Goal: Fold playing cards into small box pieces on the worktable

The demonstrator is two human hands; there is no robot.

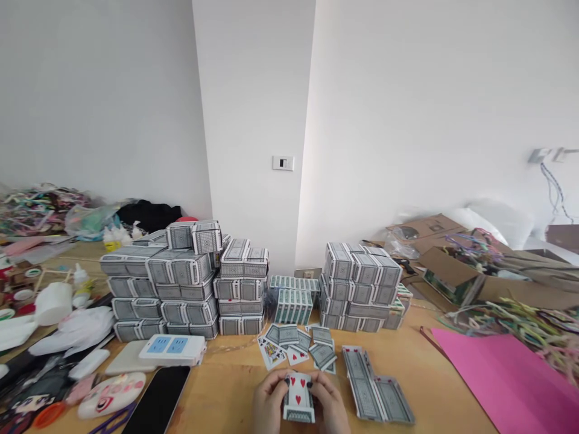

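Observation:
Both my hands hold a playing card (298, 389) with red hearts facing up, low in the middle of the view. My left hand (270, 398) pinches its left side, the thumb on top. On the opposite side my right hand (326, 398) grips it the same way. A strip of patterned card back shows below the hearts; whether it is a fold or a second card I cannot tell. Just beyond the hands lie loose cards (287, 335), some face up, some face down. To the right sits an L-shaped piece made of joined cards (373, 389).
Stacked blocks covered in card backs stand at left (185, 271) and right (362, 283), with green-edged card boxes (293, 306) between. A phone (157, 398), a white power strip (174, 348), pink paper (511, 374) and an open carton (470, 277) surround the work area.

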